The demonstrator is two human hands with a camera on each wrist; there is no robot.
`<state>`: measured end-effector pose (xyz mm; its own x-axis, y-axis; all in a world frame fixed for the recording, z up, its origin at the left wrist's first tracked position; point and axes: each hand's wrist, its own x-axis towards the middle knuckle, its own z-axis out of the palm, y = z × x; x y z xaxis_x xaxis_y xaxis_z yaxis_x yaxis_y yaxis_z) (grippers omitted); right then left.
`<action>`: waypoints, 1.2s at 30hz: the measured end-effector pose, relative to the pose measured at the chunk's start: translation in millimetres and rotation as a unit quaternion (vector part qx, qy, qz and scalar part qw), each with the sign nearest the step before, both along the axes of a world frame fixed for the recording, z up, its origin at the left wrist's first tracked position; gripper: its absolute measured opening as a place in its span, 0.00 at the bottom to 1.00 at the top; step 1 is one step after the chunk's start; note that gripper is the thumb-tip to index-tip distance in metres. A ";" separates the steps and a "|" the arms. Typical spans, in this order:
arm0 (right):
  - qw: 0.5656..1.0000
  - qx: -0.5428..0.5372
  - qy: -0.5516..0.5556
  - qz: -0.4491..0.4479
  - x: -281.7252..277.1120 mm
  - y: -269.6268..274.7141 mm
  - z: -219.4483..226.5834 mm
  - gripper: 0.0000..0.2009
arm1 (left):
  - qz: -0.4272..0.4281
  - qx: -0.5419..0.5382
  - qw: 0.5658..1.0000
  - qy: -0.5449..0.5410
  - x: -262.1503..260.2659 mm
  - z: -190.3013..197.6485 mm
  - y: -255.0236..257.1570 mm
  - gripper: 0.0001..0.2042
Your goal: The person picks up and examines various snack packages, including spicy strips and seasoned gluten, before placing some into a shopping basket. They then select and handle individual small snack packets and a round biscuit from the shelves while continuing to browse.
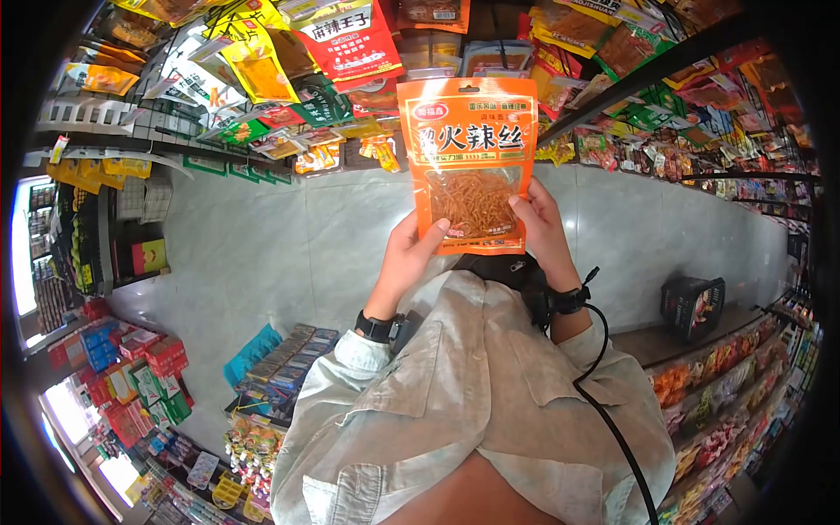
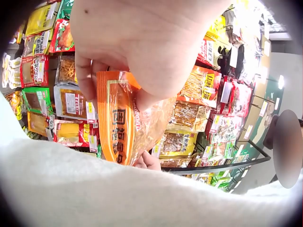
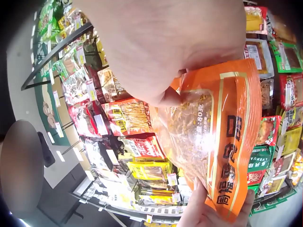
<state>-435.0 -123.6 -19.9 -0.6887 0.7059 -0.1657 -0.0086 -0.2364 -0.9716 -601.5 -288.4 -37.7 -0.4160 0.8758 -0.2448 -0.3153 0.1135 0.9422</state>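
An orange snack packet [image 1: 472,166] with a clear window of reddish-brown shreds is held upright in front of the body, its printed front toward the head camera. At its lower left edge my left hand [image 1: 411,251] pinches it, thumb on the front and fingers behind. My right hand [image 1: 544,229] grips the lower right edge the same way. In the left wrist view the packet [image 2: 118,118] shows its bottom border below the left hand [image 2: 147,42]. The right wrist view has the packet [image 3: 208,137] beneath the right hand [image 3: 161,42], with the left thumb near its lower edge.
Racks of hanging snack packets [image 1: 350,39] stand ahead, with a dark rail [image 1: 630,83] at right. A black basket [image 1: 691,306] sits on the right. Stacked boxes [image 1: 144,376] are at left, and a black cable [image 1: 604,385] runs from the right wrist.
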 end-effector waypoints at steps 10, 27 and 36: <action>0.999 -0.028 -0.009 0.012 5.2 0.8 9.2 0.17 | -0.014 0.006 0.999 -0.032 0.2 4.5 -0.3 0.13; 0.998 -0.064 0.024 -0.010 6.8 -3.1 8.8 0.11 | -0.001 0.009 0.999 -0.033 4.7 7.5 -2.5 0.13; 0.998 -0.057 0.011 -0.006 7.9 -4.8 6.9 0.11 | -0.006 0.002 0.998 -0.058 5.1 7.6 -5.8 0.14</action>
<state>-427.1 -128.4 -13.0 -0.6848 0.6916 -0.2294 -0.0338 -0.3447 -0.9381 -596.5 -294.2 -30.1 -0.3746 0.8814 -0.2877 -0.4202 0.1152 0.9001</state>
